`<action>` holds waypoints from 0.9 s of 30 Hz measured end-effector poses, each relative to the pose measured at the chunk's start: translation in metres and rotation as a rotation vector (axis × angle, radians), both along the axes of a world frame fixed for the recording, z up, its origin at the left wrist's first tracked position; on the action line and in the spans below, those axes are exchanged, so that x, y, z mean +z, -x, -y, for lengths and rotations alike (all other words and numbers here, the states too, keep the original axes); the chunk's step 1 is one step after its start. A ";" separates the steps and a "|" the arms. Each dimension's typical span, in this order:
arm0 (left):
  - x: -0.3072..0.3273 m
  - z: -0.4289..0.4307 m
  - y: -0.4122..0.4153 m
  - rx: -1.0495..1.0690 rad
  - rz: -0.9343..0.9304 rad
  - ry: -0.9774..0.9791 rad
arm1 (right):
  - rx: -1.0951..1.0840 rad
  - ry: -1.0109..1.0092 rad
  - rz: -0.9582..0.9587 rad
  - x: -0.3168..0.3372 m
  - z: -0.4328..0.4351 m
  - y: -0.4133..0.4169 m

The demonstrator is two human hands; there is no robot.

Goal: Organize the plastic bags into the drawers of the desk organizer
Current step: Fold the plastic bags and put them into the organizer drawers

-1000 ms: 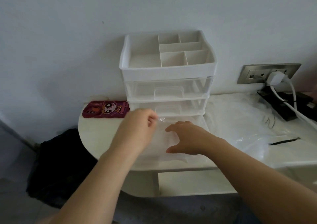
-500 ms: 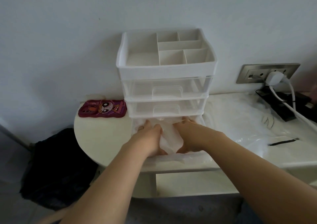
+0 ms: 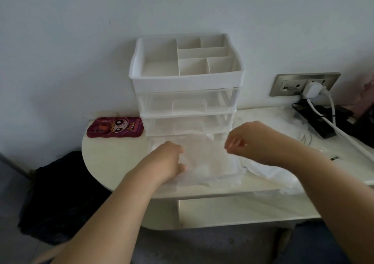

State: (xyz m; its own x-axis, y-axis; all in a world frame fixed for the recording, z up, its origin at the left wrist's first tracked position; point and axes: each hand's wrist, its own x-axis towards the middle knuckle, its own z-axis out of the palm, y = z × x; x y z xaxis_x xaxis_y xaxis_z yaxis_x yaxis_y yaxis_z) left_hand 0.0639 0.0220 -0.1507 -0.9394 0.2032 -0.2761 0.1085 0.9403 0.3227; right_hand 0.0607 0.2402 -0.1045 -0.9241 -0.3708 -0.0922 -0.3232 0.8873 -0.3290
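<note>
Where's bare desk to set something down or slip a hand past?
Free: the desk's rounded left end, bordered by the phone behind and the open bottom drawer on its right. Crowded: the drawer itself, with plastic bags under the left hand, and the right side, with loose bags and the black power strip.

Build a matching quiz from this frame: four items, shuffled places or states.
Items:
1. red cartoon phone case
2. bottom drawer
3. white plug
4. divided tray

Places or states:
A. in the wall socket
B. pulled out, plastic bags inside
C. on the desk, left of the organizer
D. on top of the organizer

Pairs: 1-C, 2-B, 3-A, 4-D
</note>
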 end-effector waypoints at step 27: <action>-0.006 -0.025 -0.022 0.011 -0.273 -0.309 | -0.251 -0.166 -0.220 -0.080 -0.092 -0.004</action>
